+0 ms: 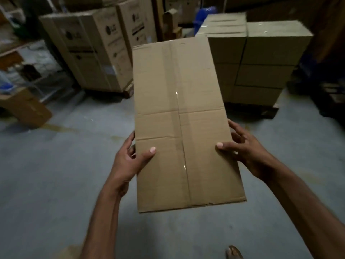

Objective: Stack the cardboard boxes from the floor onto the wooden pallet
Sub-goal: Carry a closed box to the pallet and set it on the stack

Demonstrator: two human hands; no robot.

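Over floor (pixel 56 165), left hand (pixel 130 161), right hand (pixel 246 152), each grip clasping cardboard box (pixel 179 109), stacked boxes (pixel 261 62) beyond

We see a plain brown taped cardboard box (pixel 184 124) held in the air, long seam uppermost and running away from us, with stacked boxes (pixel 261 62) beyond it at right, three tiers high, on what appears to be the wooden pallet (pixel 268 111).

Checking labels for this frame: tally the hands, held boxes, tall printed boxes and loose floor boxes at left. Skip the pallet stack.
Hands: 2 (left hand, right hand)
Held box: 1
Tall printed boxes: 2
Loose box on the floor at left: 1
Total: 6
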